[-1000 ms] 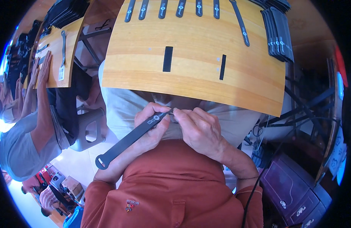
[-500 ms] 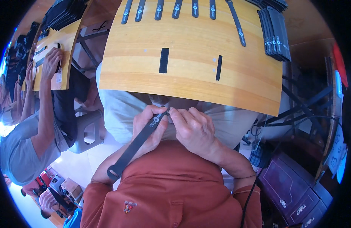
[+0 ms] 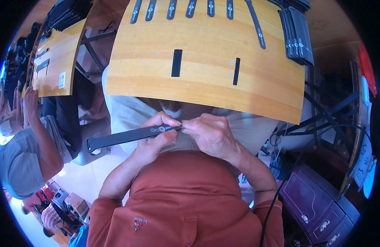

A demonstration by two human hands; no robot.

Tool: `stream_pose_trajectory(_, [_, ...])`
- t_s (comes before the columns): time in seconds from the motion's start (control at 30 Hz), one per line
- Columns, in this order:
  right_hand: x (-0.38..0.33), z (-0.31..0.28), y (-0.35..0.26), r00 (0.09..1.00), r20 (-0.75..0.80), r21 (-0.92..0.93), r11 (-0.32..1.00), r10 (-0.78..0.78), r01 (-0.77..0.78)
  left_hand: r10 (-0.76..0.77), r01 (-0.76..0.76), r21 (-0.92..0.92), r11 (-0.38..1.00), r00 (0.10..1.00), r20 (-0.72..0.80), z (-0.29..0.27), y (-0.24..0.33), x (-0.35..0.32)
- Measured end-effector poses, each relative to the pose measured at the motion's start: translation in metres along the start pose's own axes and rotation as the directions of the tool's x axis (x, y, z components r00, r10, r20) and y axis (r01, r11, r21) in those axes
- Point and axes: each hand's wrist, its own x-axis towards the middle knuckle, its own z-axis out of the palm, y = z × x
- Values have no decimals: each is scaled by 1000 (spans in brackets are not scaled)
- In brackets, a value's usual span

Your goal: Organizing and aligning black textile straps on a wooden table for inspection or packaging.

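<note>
Above my lap, just off the near table edge, I hold a dark grey strap [image 3: 122, 137] with a slotted, rounded end pointing left. My left hand [image 3: 149, 150] is closed on it near its right end, thumb below and fingers above. At that same end, the fingertips of my right hand [image 3: 211, 133] are pinched together; the small part between them is hidden. Beyond my hands, on the wooden table [image 3: 206, 88], lie a wide black strip [image 3: 177, 63] and a narrower black strip [image 3: 236, 71].
Along the far table side lie several similar straps [image 3: 171, 9], with one more strap [image 3: 256, 24] lying aslant. A stack of dark straps [image 3: 296, 39] overhangs the right side. To the left, a co-worker [image 3: 27, 154] sits at another table [image 3: 54, 84]. A purple cabinet [image 3: 309, 201] stands lower right.
The strap has swung from slanting down-left to nearly level, its slotted end rising to the left. My left hand turned with it. The co-worker's hand has drawn back from the other table.
</note>
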Motion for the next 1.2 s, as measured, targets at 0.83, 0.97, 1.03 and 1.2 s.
stream_pose_trajectory(0.83, [7,10,-7,996,-89,-70,998,-10,4,71,-75,-204,976,997,-27,10,7,12])
stream_pose_trajectory(0.97, [4,8,-15,994,21,-97,990,105,-103,48,-40,45,998,977,-207,8,0,10])
stream_pose_trajectory(1.03, [4,10,-17,991,-36,-77,988,129,-131,116,-80,163,983,967,-226,14,1,9])
stream_pose_trajectory(1.2, [5,9,-20,990,-42,-6,991,136,-137,59,-18,238,971,984,-166,6,4,6])
